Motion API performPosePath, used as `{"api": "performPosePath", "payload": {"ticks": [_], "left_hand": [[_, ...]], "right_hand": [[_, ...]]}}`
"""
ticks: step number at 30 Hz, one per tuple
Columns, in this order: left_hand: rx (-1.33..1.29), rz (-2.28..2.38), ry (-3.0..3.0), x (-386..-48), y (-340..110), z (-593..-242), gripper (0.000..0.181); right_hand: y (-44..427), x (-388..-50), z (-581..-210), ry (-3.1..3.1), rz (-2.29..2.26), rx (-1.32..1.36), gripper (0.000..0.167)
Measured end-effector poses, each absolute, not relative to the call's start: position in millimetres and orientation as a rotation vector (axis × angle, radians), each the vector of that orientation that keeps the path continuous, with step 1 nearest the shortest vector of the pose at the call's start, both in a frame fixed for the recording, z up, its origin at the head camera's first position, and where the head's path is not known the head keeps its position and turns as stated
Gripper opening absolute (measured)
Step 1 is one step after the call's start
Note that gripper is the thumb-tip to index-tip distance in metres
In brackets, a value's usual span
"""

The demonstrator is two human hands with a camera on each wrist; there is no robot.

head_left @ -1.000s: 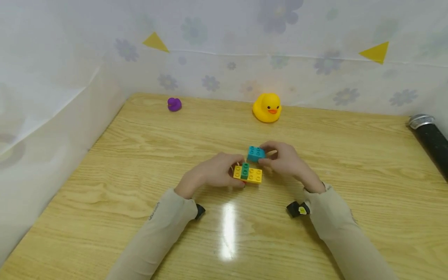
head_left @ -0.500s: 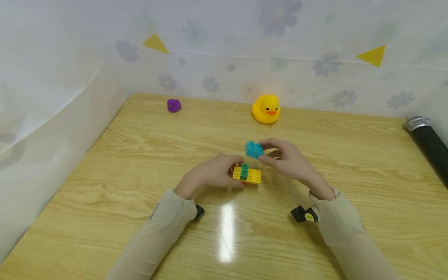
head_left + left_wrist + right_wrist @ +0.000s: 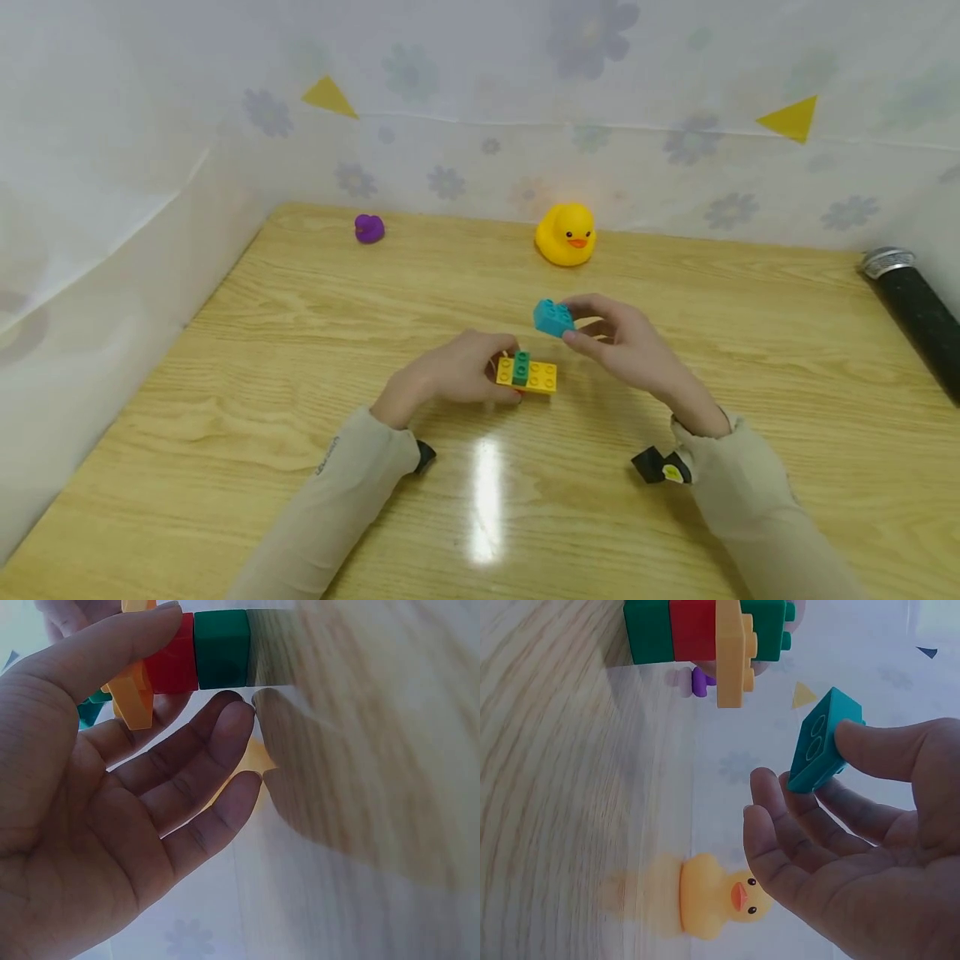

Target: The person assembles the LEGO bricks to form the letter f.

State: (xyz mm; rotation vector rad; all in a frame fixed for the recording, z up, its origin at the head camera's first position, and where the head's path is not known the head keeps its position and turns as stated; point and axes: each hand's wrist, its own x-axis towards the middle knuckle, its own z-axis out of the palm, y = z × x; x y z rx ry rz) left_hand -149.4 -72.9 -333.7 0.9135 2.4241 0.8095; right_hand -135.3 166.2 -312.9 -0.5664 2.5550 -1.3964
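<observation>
My left hand (image 3: pixel 463 367) grips a stack of toy building bricks standing on the table. A long yellow brick (image 3: pixel 543 377) lies across it, topped by a small green brick (image 3: pixel 521 367) left of its middle. Under the yellow one, the left wrist view shows a red brick (image 3: pixel 174 656) with my thumb against it, then a lower green brick (image 3: pixel 223 649) on the tabletop. Behind and right of the stack, my right hand (image 3: pixel 633 346) pinches a blue brick (image 3: pixel 553 318) between thumb and fingers, raised and tilted. Its hollow underside shows in the right wrist view, apart from the stack.
A yellow rubber duck (image 3: pixel 566 236) sits toward the back of the wooden table (image 3: pixel 300 317). Further left is a small purple duck (image 3: pixel 369 228). A black microphone (image 3: pixel 918 317) lies along the right side. A flowered white curtain (image 3: pixel 480 92) hangs behind the table.
My right hand has lifted the blue brick up and away from beside the stack, and the brick now tilts more. My left hand and the stack stay almost in place.
</observation>
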Motion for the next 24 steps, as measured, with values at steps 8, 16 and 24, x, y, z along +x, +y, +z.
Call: {"api": "performPosePath", "payload": {"ticks": [8,16,24], "left_hand": [[0.92,0.821,2.439,-149,-73,-335,0.039],[0.875,0.874,2.495,-149,-76,-336,0.033],[0.88,0.878,2.517,-150,-75,-337,0.035]], "right_hand": [[161,-133,-314,2.565,-1.421,-0.63,0.035],[154,-131,-318,2.552,-1.405,-0.673,0.034],[152,-131,-319,2.538,-1.345,-0.762,0.033]]}}
